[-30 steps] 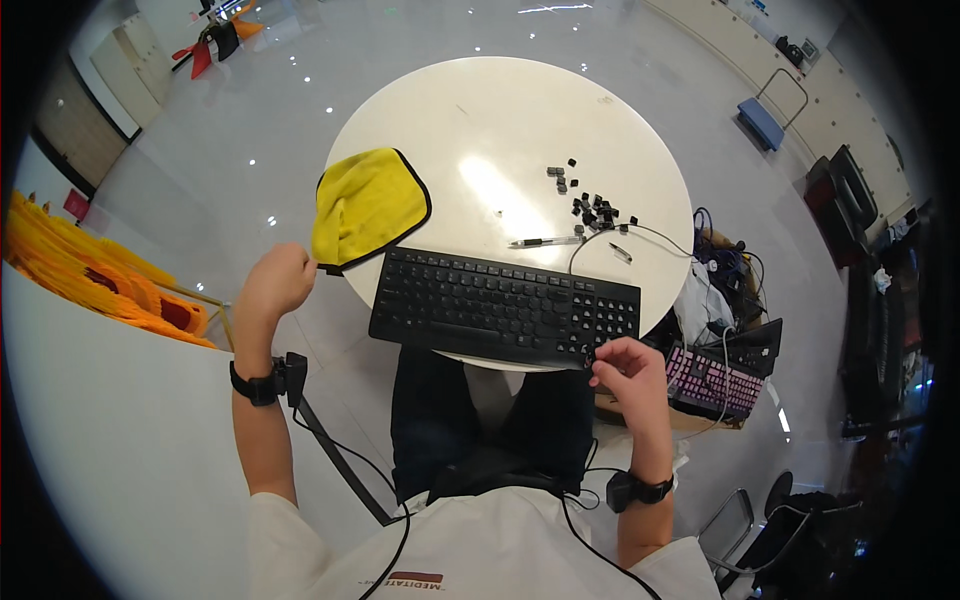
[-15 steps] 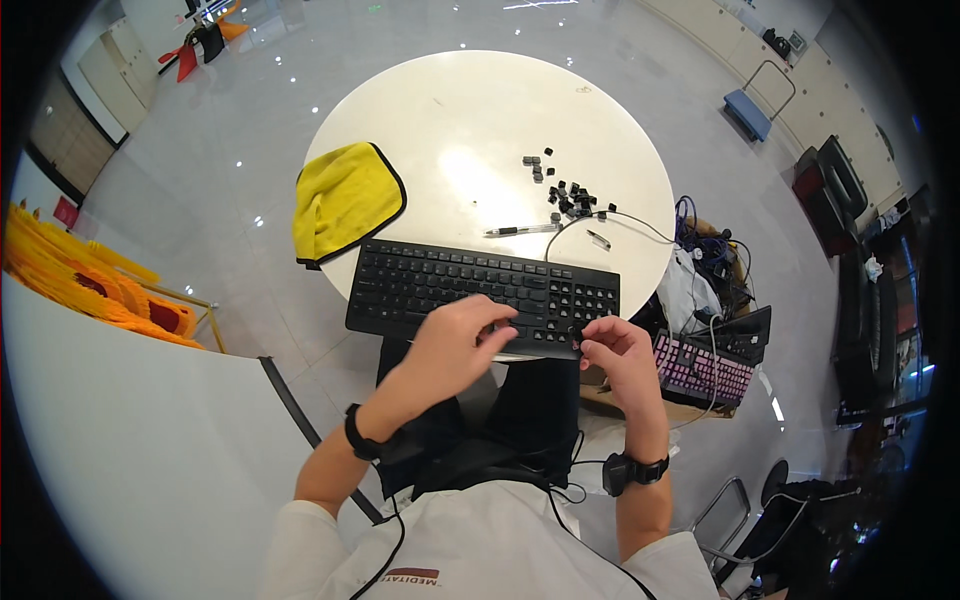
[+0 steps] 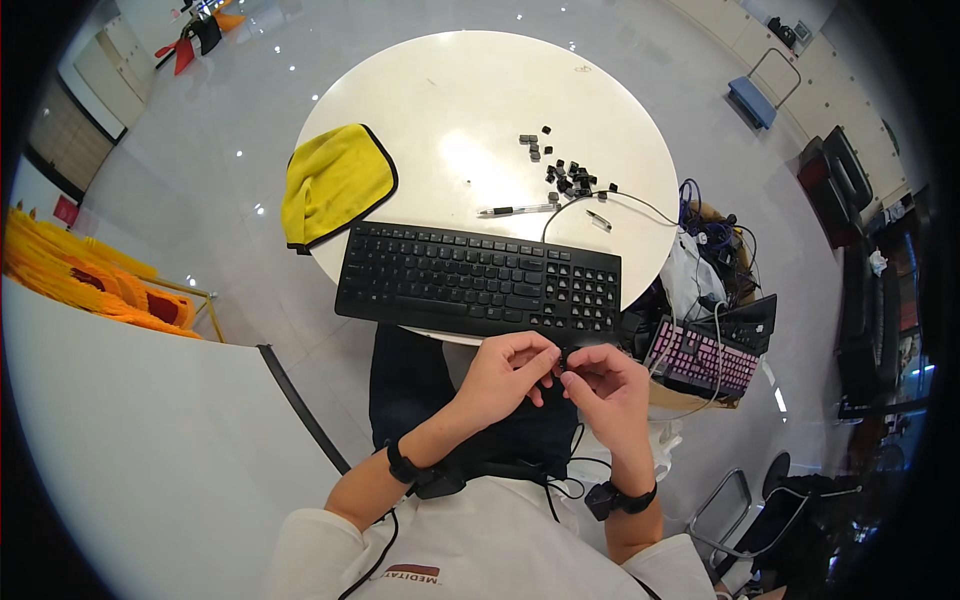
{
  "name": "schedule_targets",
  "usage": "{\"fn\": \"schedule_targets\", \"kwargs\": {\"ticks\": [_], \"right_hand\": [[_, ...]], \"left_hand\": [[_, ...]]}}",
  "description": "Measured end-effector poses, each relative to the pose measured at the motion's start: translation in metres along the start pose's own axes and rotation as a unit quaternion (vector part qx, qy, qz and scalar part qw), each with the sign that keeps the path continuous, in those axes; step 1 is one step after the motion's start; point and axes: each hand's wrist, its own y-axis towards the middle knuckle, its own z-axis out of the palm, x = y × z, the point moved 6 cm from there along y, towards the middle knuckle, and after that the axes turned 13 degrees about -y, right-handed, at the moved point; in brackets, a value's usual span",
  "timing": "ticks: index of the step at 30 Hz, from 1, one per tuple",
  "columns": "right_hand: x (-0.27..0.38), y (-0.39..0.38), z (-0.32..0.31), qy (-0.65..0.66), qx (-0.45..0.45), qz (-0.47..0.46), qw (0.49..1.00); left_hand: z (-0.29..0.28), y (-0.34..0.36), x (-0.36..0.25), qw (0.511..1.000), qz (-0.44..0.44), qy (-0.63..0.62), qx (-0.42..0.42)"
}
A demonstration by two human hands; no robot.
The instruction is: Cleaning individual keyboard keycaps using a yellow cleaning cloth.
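Head view shows the left hand (image 3: pixel 505 375) and the right hand (image 3: pixel 605 385) meeting just below the near edge of the round white table (image 3: pixel 480 110). Their fingertips pinch together a tiny dark piece (image 3: pixel 560 362); its direction I cannot tell. The black keyboard (image 3: pixel 478 278) lies along the near edge, long axis left to right. Loose black keycaps (image 3: pixel 565 175) lie toward the far right edge, a yellow cloth (image 3: pixel 335 185) at the left edge.
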Motion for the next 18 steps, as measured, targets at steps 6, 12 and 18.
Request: {"fn": "schedule_targets", "kwargs": {"ticks": [6, 12, 18], "right_hand": [[0.027, -0.001, -0.002, -0.185, 0.014, -0.142, 0.972], [0.035, 0.005, -0.004, -0.197, 0.044, -0.240, 0.950], [0.038, 0.008, -0.007, -0.213, 0.061, -0.273, 0.936]], "left_hand": [[-0.008, -0.006, 0.005, 1.000, -0.009, 0.021, -0.019], [-0.004, -0.012, -0.001, 0.999, 0.004, 0.045, 0.002], [-0.002, -0.013, 0.007, 0.999, -0.035, -0.012, 0.017]]}}
